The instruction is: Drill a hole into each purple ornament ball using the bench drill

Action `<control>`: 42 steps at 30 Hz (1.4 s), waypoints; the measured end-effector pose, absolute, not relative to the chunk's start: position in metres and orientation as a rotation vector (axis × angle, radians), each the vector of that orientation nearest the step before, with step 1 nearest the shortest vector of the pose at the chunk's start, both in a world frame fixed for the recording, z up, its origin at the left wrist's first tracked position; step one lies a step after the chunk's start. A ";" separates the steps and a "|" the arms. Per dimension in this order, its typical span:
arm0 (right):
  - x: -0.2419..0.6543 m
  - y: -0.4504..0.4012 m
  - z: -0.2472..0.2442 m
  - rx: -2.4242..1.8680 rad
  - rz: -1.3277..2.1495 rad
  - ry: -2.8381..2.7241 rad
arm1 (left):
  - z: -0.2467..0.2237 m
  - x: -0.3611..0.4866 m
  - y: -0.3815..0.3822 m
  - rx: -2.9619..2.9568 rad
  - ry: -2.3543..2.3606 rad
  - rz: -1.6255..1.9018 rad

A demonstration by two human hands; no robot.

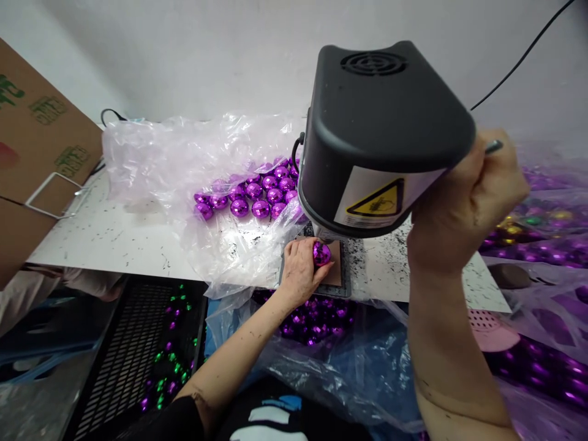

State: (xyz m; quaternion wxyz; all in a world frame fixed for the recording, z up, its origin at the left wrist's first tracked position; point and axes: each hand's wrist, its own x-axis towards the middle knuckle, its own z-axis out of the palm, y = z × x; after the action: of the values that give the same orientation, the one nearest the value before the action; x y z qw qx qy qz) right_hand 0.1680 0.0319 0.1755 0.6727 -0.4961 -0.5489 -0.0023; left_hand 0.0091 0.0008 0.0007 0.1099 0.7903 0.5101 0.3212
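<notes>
My left hand [299,269] is closed around a shiny purple faceted ball [322,252], held over a brown pad [336,269] on the base beneath a black bench machine [386,116]. The machine's lower working end is mostly hidden by its housing. On the right side of the housing, my right hand [473,199] wraps round a lever [493,147], of which only the dark tip shows. A warning label [379,199] is stuck to the front.
Several purple balls [254,191] lie in a clear plastic bag [156,159] on the white table [138,245]. A cardboard box [46,135] stands at left. Below are a black crate [124,343] and bagged purple balls [316,321]. More bagged balls [546,367] and a pink stool [493,331] are at right.
</notes>
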 end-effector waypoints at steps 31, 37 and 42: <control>0.173 -0.023 0.080 -0.877 -0.301 -1.446 | 0.003 0.009 -0.002 2.299 1.521 0.961; 0.170 -0.022 0.076 -0.884 -0.280 -1.405 | 0.004 0.009 -0.001 2.292 1.505 0.978; 0.170 -0.020 0.060 -0.943 -0.265 -1.409 | 0.003 0.008 -0.002 2.286 1.505 0.982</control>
State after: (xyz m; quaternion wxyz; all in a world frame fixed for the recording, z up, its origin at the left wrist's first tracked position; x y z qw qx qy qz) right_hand 0.1700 -0.0203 0.0600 0.6538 -0.4159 -0.6212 -0.1170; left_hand 0.0081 -0.0018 0.0035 0.1165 0.7809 0.5140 0.3354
